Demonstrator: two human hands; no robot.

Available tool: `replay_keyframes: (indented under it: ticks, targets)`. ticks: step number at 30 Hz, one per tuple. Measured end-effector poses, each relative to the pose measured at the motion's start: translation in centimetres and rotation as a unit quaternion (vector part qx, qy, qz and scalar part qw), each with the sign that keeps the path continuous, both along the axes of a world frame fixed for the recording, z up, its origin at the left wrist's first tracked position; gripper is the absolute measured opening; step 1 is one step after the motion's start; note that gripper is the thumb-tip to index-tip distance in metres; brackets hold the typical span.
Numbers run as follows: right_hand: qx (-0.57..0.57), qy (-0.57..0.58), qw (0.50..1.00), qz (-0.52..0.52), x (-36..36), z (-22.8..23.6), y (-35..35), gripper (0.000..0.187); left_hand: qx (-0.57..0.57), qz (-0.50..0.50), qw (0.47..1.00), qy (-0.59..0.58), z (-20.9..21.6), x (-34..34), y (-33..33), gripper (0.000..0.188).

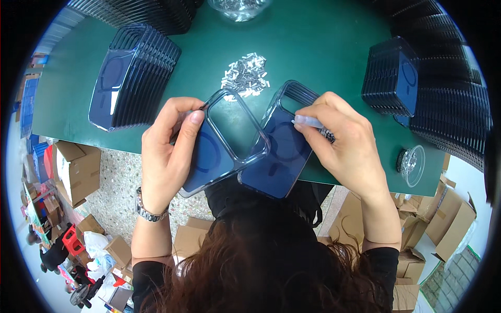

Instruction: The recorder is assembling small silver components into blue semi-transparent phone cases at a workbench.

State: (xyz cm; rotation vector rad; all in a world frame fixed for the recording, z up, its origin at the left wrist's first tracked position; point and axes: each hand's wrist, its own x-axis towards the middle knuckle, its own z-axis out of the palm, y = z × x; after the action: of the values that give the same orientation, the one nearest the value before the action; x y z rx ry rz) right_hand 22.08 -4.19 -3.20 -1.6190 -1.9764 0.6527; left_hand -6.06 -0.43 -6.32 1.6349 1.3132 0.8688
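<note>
My left hand [177,141] is closed on the left edge of a phone case [204,154] with a dark blue translucent back and a large camera cutout. The case is tilted, and its right corner overlaps a second phone case [276,164], which appears to be on top of a short stack at the table's front edge. Above that stack, my right hand [342,138] pinches a small, pale translucent tube-like piece [309,121] between thumb and fingers. Just beyond the cases lies a loose pile of small silver and white pieces [245,75] on the green table [308,52].
A stack of blue cases [133,78] stands at the left, another stack [391,78] at the right. Long rows of dark cases [449,99] line the right side. A clear bowl [240,8] is at the far edge, a small clear cup [411,164] near the right corner. Cardboard boxes [78,172] are on the floor.
</note>
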Motion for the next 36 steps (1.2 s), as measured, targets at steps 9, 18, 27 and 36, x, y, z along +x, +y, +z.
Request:
replay_keyframes:
  ticks: [9,18,27,36]
  targets:
    - [0.024,-0.099,0.995,0.006,-0.7,-0.2,0.8,0.01,0.041,-0.04,0.998,0.028,0.3,0.6,-0.1,0.011]
    - [0.079,-0.16,0.983,0.041,-1.0,-1.0,0.7,0.016,0.018,-0.126,0.988,0.083,2.3,2.0,0.4,0.012]
    - [0.104,-0.166,0.978,0.072,-0.6,-0.9,0.9,0.015,0.046,-0.108,0.989,0.088,2.1,1.3,0.7,0.011]
    - [0.048,-0.104,0.991,0.064,-0.1,-0.5,1.2,0.012,0.01,-0.091,0.993,0.08,2.1,0.7,0.4,0.012]
